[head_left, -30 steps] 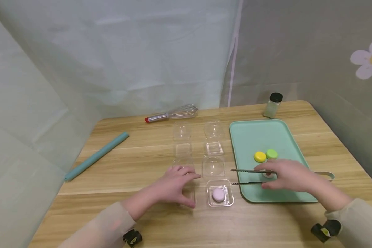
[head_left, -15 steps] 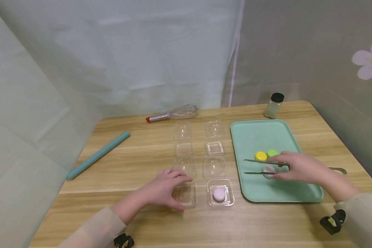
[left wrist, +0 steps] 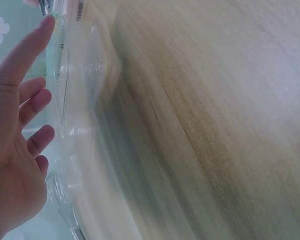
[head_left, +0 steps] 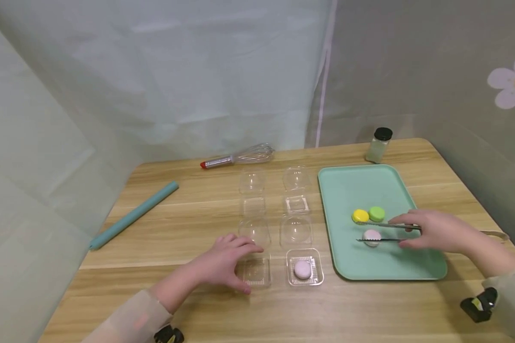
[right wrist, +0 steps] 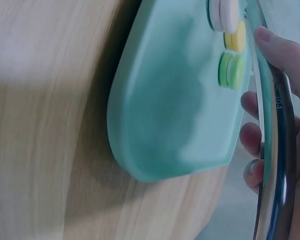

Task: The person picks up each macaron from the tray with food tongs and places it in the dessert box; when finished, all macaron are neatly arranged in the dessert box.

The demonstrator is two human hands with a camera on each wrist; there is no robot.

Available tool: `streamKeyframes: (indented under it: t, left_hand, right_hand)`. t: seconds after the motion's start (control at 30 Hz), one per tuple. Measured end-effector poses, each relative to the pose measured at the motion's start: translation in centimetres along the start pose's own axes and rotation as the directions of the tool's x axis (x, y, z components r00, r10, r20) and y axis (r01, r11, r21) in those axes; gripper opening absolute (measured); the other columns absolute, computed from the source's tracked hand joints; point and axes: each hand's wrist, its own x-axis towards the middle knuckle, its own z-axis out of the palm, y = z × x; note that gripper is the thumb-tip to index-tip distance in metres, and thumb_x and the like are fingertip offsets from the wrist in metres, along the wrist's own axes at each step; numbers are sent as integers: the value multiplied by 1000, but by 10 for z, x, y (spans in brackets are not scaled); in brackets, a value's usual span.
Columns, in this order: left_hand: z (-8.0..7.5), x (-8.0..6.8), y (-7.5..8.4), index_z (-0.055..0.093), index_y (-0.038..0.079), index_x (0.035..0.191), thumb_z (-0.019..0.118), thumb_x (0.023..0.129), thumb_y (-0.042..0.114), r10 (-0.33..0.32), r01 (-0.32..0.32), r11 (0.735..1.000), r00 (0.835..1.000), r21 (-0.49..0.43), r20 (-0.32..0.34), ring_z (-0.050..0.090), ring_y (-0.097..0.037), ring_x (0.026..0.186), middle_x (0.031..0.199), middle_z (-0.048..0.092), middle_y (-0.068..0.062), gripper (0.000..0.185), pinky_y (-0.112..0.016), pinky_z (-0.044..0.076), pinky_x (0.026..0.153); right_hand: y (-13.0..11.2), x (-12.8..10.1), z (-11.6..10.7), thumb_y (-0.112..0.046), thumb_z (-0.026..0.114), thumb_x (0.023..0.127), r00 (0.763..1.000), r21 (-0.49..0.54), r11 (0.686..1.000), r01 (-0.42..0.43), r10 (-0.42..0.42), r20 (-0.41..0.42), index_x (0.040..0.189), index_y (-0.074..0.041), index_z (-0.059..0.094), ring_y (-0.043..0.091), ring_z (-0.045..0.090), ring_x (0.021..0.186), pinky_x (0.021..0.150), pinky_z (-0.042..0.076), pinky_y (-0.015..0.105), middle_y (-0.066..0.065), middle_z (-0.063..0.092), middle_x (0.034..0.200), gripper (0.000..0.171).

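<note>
Two hands at work: my right hand (head_left: 437, 232) grips tongs (head_left: 384, 232), tips astride a pink macaron (head_left: 371, 237) on the tray (head_left: 352, 188). Left hand (head_left: 223, 263) rests, fingers loosely spread, on an empty clear box (head_left: 254, 272).

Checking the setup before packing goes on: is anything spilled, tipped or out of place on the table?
Nothing stands out. The three macarons sit on the tray, one pink macaron sits in its clear box, and the jar stands upright.

Your right hand (head_left: 433, 232) has drawn the tongs (head_left: 388, 232) back to the right across the tray (head_left: 347, 186), so their tips now straddle the pink macaron (head_left: 371, 237). Your left hand (head_left: 223, 263) has slid slightly toward you, uncovering the clear box (head_left: 254, 272).
</note>
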Motion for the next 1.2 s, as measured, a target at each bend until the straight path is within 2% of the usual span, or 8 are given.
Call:
streamKeyframes:
  t: [0.27, 0.47, 0.6, 0.9, 1.2]
  left_hand:
    - [3, 0, -1, 51, 22, 132, 81, 60, 49, 7, -7, 1000, 1000, 26, 8, 40, -17, 108, 128, 49, 2, 82, -38, 33, 87]
    - [3, 0, -3, 51, 21, 132, 82, 60, 47, 5, -5, 1000, 1000, 8, 9, 40, -16, 108, 128, 48, 3, 83, -40, 32, 90]
    - [2, -1, -4, 51, 20, 133, 83, 60, 47, 1, -1, 1000, 1000, 2, 0, 39, -17, 110, 128, 47, 2, 84, -42, 31, 92]
    - [3, -2, -8, 50, 21, 133, 83, 60, 50, -32, 32, 999, 999, 10, -9, 39, -17, 111, 127, 47, 5, 85, -43, 30, 94]
    - [3, -4, -9, 51, 19, 132, 84, 59, 48, -15, 17, 999, 999, 39, -47, 40, -20, 110, 128, 48, 2, 86, -46, 29, 96]
  right_hand:
    - [3, -4, -3, -44, 77, 72, 997, -26, 999, -46, 48, 53, 109, -18, 68, 6, 54, 77, 60, 45, 26, -9, 61, 92, 46]
    - [5, -5, -3, -47, 77, 71, 984, -29, 993, -113, 116, 139, 111, -18, 68, 8, 53, 79, 62, 45, 29, -7, 61, 94, 50]
    - [7, -7, -3, -47, 77, 70, 979, -39, 992, -121, 126, 162, 111, -18, 68, 9, 54, 81, 64, 47, 31, -7, 62, 96, 51]
    - [9, -8, 1, -45, 76, 72, 985, -69, 993, -93, 102, 139, 110, -19, 67, 8, 56, 79, 63, 48, 30, -7, 63, 95, 47]
    - [8, -8, 2, -45, 76, 73, 986, -68, 993, -95, 103, 130, 110, -20, 67, 9, 58, 80, 64, 48, 31, -7, 63, 97, 46]
